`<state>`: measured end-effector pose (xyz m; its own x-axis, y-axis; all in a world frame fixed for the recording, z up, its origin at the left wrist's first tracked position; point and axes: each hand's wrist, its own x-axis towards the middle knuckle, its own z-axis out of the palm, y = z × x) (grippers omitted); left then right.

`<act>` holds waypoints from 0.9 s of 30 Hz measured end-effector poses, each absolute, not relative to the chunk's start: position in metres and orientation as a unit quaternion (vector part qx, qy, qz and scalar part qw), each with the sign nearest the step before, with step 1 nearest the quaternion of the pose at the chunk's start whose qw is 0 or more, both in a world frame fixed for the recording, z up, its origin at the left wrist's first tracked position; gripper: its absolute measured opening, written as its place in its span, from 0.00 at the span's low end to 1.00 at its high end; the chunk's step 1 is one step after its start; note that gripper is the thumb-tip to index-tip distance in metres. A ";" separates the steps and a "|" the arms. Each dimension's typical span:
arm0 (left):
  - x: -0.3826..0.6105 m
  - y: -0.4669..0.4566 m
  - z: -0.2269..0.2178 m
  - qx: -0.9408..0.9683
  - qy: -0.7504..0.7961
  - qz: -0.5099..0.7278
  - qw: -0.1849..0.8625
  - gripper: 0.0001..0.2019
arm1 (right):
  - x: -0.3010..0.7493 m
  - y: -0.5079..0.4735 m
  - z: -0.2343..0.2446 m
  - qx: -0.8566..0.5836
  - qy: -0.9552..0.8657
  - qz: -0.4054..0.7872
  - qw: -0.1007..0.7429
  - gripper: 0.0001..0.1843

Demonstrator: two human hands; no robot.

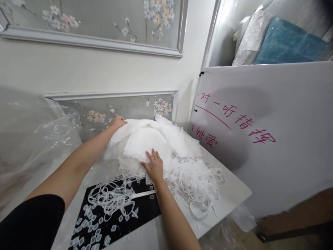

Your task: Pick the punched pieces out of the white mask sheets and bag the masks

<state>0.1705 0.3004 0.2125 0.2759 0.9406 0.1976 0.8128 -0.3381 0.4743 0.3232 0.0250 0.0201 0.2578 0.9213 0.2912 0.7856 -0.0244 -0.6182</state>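
A heap of thin white cloth-like sheets (pixel 145 140) lies at the far side of the white table. At its upper left edge my left hand (pixel 119 122) is closed on a sheet, its fingertips partly hidden. My right hand (pixel 154 166) rests with spread fingers on the front of the sheets. Right of that hand spreads a tangle of white strips and loops (pixel 194 182). Below the hands, on a black mat (pixel 145 205), lie more white loops (pixel 111 196) and several small translucent square pieces (pixel 95 229).
Behind the table (pixel 234 189) stands a white panel (pixel 104 74) with framed floral pictures. A whiteboard (pixel 281 166) with red writing leans along the right. Clear plastic film (pixel 59 128) hangs at the left. A teal wrapped package (pixel 288 43) shows above the board.
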 end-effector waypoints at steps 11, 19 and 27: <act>0.216 0.266 0.439 0.678 0.424 0.589 -0.112 0.23 | 0.330 0.031 0.005 -0.679 -0.601 0.107 0.408 0.31; 0.125 0.109 0.456 0.850 0.258 0.429 -0.165 0.04 | 0.314 0.003 0.048 -0.599 -0.565 0.114 0.556 0.21; -0.015 0.030 0.350 0.909 0.318 0.256 -0.087 0.18 | 0.257 -0.049 0.025 -0.644 -0.684 0.253 0.232 0.10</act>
<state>-0.0149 0.0299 0.3496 0.6676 0.5330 0.5198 0.6218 -0.7831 0.0045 0.2571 -0.0490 0.0246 -0.0626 0.9980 -0.0077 0.7632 0.0429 -0.6447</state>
